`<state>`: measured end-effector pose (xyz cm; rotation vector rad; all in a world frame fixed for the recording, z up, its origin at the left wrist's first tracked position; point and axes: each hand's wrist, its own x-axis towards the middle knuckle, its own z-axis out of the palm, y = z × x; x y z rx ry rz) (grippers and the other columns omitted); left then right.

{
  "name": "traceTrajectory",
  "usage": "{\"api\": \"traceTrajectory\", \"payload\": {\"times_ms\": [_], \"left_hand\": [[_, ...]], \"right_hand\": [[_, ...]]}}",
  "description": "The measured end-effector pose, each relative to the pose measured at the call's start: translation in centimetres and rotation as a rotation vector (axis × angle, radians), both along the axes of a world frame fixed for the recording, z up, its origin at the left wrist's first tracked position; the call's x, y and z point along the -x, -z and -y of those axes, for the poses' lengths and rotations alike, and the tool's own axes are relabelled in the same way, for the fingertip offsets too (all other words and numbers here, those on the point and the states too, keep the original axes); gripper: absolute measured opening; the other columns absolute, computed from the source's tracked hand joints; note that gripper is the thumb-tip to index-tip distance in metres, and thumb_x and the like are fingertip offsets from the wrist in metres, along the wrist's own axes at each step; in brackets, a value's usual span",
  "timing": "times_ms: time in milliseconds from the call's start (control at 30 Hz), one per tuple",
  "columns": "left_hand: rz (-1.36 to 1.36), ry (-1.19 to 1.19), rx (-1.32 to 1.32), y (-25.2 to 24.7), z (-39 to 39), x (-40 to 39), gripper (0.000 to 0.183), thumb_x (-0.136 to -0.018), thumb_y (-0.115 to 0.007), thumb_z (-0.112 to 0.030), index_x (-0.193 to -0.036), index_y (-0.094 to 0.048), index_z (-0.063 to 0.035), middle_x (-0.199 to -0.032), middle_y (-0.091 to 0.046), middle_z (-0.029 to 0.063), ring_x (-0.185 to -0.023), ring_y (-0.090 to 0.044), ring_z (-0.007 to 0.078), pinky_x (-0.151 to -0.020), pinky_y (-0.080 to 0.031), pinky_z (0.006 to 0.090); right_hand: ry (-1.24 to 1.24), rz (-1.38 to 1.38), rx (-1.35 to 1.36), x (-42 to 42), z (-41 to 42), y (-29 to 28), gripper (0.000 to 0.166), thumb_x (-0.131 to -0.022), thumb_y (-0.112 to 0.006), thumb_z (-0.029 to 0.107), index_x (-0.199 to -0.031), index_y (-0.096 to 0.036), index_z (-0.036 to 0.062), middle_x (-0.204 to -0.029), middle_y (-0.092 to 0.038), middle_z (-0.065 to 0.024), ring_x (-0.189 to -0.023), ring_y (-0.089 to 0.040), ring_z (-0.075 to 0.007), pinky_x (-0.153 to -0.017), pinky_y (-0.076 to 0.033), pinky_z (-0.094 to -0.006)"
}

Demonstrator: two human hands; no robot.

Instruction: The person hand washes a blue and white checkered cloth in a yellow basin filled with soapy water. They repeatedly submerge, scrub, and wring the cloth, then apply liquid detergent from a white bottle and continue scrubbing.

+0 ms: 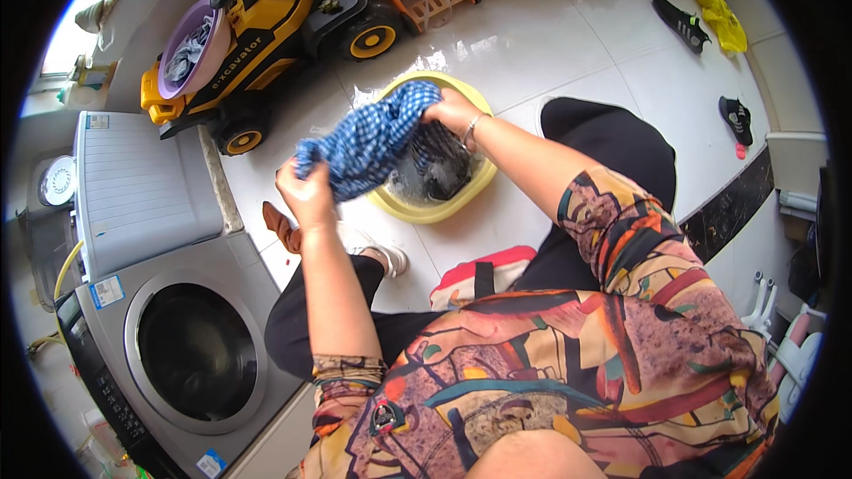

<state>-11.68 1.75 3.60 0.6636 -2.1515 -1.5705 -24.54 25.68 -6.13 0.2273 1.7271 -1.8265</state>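
A blue and white checked cloth [373,140], perhaps a garment, is stretched between my two hands. My left hand [306,189] grips its lower left end, beyond the basin's left side. At its upper right end, my right hand [456,113], with a bracelet at the wrist, holds on above the basin. The yellow plastic basin [436,214] stands on the tiled floor in front of me, holding water and dark, wet cloth [442,176]. The checked cloth hides part of the basin's left side.
A front-loading washing machine [193,352] and a grey ribbed appliance [150,179] stand left. A toy excavator [266,40] carries a purple basin [219,46] of laundry. A brown shoe [283,226] lies near my left foot; black shoes [680,23] lie farther right.
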Motion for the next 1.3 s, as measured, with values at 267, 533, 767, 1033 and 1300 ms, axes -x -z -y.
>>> {"api": "traceTrajectory", "payload": {"times_ms": [267,533,767,1033,1300], "left_hand": [[0.341,0.208,0.571,6.4,-12.4,-5.0,0.069,-0.063,-0.062,0.002,-0.128,-0.046,-0.0130,-0.135,-0.035,0.0204,-0.120,-0.038,0.0423,-0.104,-0.033,0.0447],[0.851,0.719,0.683,6.1,-18.0,-8.0,0.075,-0.063,-0.081,-0.026,-0.131,-0.048,-0.0301,-0.155,-0.004,0.0143,-0.139,-0.011,0.0427,-0.101,-0.025,0.0653],[0.853,0.737,0.714,7.2,-18.8,-9.2,0.076,-0.065,-0.079,-0.024,-0.133,-0.045,-0.0241,-0.149,-0.022,0.0175,-0.136,-0.020,0.0436,-0.096,-0.034,0.0612],[1.111,0.821,0.523,9.9,-19.4,-8.8,0.038,-0.088,-0.048,-0.022,-0.124,-0.058,-0.0157,-0.129,-0.053,0.0163,-0.117,-0.052,0.0353,-0.097,-0.041,0.0463],[0.974,0.730,0.373,8.7,-16.3,-4.3,0.040,-0.079,-0.064,-0.038,-0.106,-0.067,-0.0073,-0.110,-0.063,0.0168,-0.101,-0.060,0.0341,-0.089,-0.047,0.0414]], "right_hand": [[-0.261,-0.350,-0.592,-7.3,-7.4,-2.9,0.086,-0.066,-0.076,0.023,-0.139,-0.034,0.0061,-0.132,-0.046,-0.0240,-0.120,-0.047,-0.0370,-0.102,-0.038,-0.0372],[-0.684,-0.563,-1.076,-14.1,-8.1,-4.7,0.092,-0.076,-0.070,0.043,-0.148,-0.014,0.0278,-0.153,-0.010,-0.0157,-0.137,-0.020,-0.0375,-0.101,-0.029,-0.0615],[-0.774,-0.489,-1.179,-15.4,-8.6,-4.3,0.083,-0.083,-0.063,0.036,-0.148,-0.012,0.0277,-0.150,-0.017,-0.0155,-0.128,-0.034,-0.0365,-0.094,-0.038,-0.0548],[-0.891,-0.140,-0.974,-14.1,-9.0,-2.9,0.066,-0.090,-0.046,0.028,-0.147,-0.016,0.0162,-0.137,-0.042,-0.0237,-0.118,-0.050,-0.0357,-0.097,-0.042,-0.0470],[-0.449,-0.443,-1.105,-11.2,-8.6,-3.5,0.049,-0.083,-0.054,0.020,-0.132,-0.046,0.0183,-0.125,-0.054,-0.0204,-0.114,-0.054,-0.0338,-0.095,-0.044,-0.0434]]}}
